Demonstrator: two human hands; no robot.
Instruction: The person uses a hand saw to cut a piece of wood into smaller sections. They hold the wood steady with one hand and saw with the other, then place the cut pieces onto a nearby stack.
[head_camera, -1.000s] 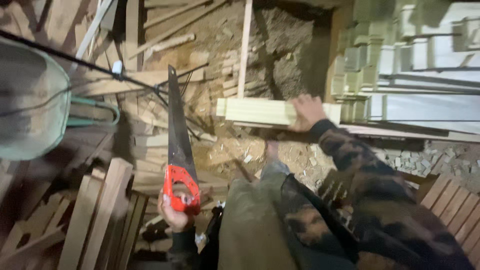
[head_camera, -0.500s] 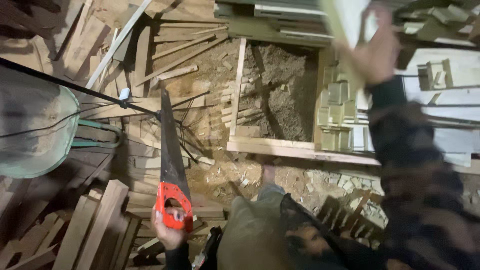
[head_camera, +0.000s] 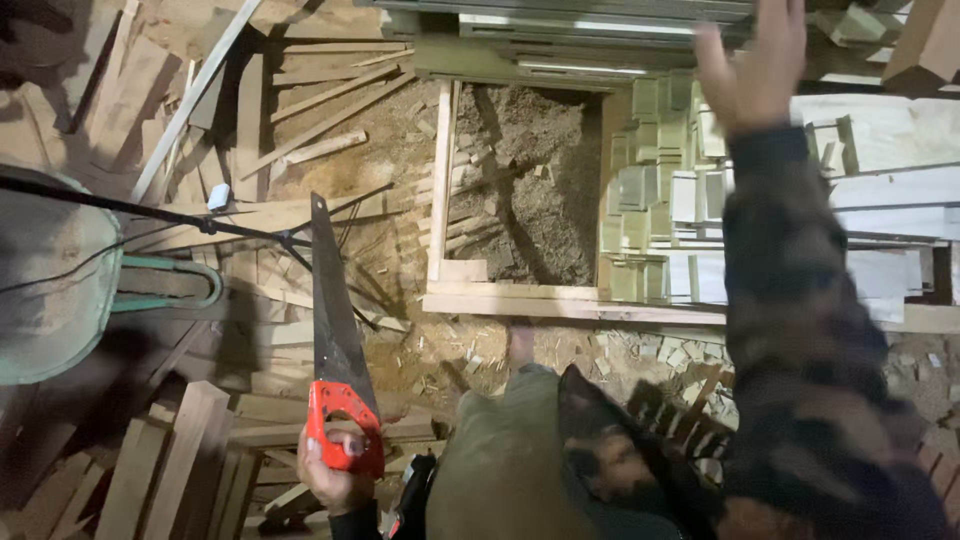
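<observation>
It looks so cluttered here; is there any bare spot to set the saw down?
Bare ground shows inside the wooden frame and in the dirt strip left of it. Scrap boards crowd the left by the green wheelbarrow; stacked pale blocks fill the right.

One handsaw, one green wheelbarrow, one wooden frame, two hands, left, right

Single view, worn on the head, looking steeply down past the torso onto the sawdust-strewn ground. Close above the left hand at the bottom edge; right hand raised near the lens at the top edge. Wooden frame mid-picture, farther off. No second view to overlap.
</observation>
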